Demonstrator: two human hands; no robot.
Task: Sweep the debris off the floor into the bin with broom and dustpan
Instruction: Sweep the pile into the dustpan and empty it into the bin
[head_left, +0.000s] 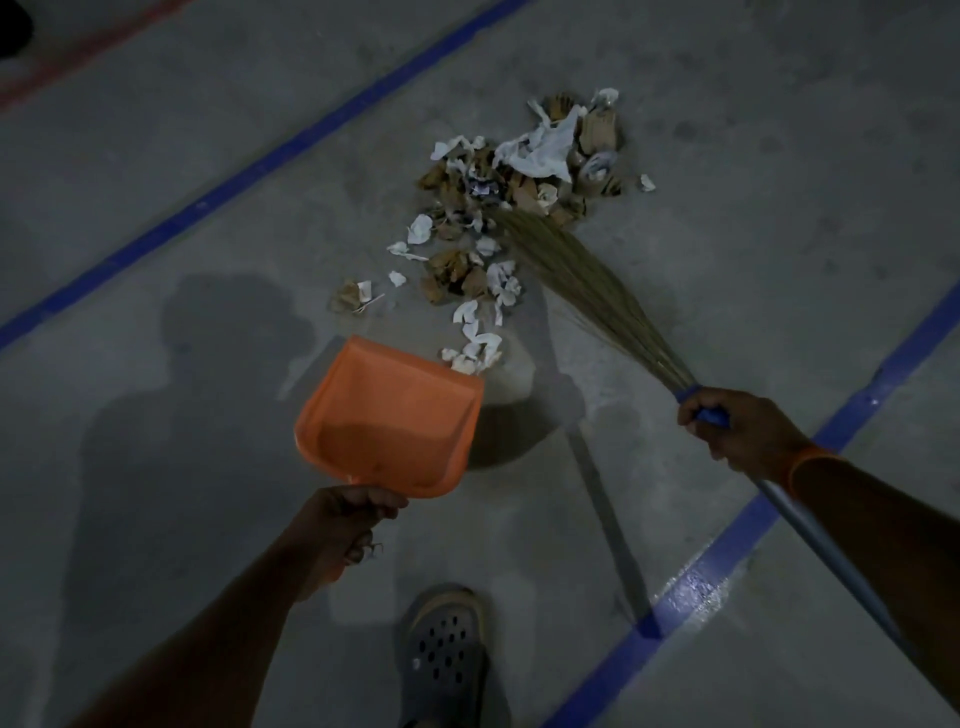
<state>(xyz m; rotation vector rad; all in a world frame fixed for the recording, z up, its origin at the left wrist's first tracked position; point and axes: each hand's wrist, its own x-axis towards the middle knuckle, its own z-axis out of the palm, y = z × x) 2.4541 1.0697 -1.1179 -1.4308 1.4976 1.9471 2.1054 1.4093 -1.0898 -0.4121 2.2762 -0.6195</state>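
Head view of a sweeping step, debris gathered but not yet collected. The left hand (353, 525) grips the handle of the orange dustpan (387, 421), fingers curled round it; the pan appears raised off the floor (156, 171), casting a shadow to its right, its open lip tilted toward the debris (519, 192). The right hand (727, 428) is closed round the broom (587, 280) at the blue collar where bristles meet shaft. The bristle tips lie in the near edge of the main heap of torn paper and brown scraps. A loose trail of scraps runs from the heap back to the pan's lip, the nearest pieces touching or just beside it. A sandalled foot (447, 660) stands behind the pan; blue lines (249, 171) cross the floor. No bin is in view. Judged stage: start of loading, pan still empty. The next move likely calls for setting the lip flat on the floor, then drawing the bristles toward it.
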